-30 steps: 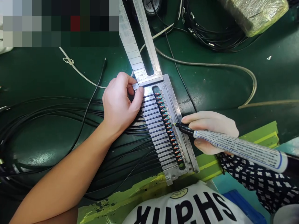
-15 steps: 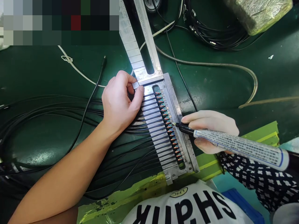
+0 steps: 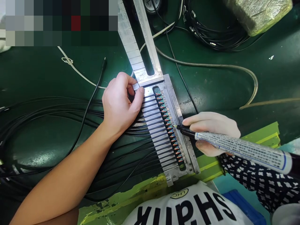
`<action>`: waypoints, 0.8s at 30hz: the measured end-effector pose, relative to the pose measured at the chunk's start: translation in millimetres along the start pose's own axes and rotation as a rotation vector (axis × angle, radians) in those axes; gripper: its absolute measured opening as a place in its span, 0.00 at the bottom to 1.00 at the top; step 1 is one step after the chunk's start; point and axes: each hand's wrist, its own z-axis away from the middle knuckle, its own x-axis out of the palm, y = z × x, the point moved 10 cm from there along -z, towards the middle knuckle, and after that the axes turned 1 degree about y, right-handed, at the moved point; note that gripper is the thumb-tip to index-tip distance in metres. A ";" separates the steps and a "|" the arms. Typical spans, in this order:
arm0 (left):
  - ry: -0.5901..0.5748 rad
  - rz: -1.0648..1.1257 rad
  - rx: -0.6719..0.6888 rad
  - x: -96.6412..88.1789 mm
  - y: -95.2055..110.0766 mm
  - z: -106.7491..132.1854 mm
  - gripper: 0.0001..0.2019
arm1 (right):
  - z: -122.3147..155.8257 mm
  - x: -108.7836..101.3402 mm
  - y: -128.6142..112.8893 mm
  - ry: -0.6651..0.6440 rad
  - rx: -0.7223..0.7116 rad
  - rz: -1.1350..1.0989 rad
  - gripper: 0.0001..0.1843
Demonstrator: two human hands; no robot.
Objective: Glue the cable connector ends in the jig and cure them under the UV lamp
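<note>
A metal cable jig (image 3: 172,118) lies on the table, its slotted arm (image 3: 136,53) swung up and away. Several black cables (image 3: 152,124) rest side by side in its grooves, their stripped coloured wire ends (image 3: 171,131) reaching small connectors along the right. My left hand (image 3: 124,100) is closed on the jig's upper left edge, thumb against the metal and fingertips partly hidden. In my gloved right hand (image 3: 212,129) is a marker-shaped pen (image 3: 239,150) with a white printed label. Its pale tip is at the connectors near the middle of the row; whether it touches cannot be made out.
Loose black cables (image 3: 58,109) spread over the green table at left. A coiled cable bundle (image 3: 211,37) and a plastic-wrapped block (image 3: 260,15) lie at the far right. A grey hose (image 3: 211,65) curves behind the jig. Yellow-green tape (image 3: 117,192) marks the near edge.
The pen in my right hand has shifted very slightly down along the connector row, towards me. My left hand stays in place on the jig.
</note>
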 end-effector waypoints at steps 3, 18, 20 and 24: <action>-0.016 0.001 -0.027 -0.4 -1.2 -0.3 0.08 | -0.5 0.0 0.2 0.002 -0.008 -0.002 0.17; -0.064 0.025 -0.100 1.9 -6.5 0.3 0.14 | -4.4 2.6 1.0 -0.021 -0.008 -0.005 0.17; -0.063 0.029 -0.096 2.0 -6.5 0.4 0.13 | -5.1 3.6 2.8 -0.033 0.008 -0.006 0.15; -0.046 0.043 -0.085 2.3 -6.9 1.2 0.10 | -7.3 1.3 -3.8 -0.027 -0.006 0.012 0.14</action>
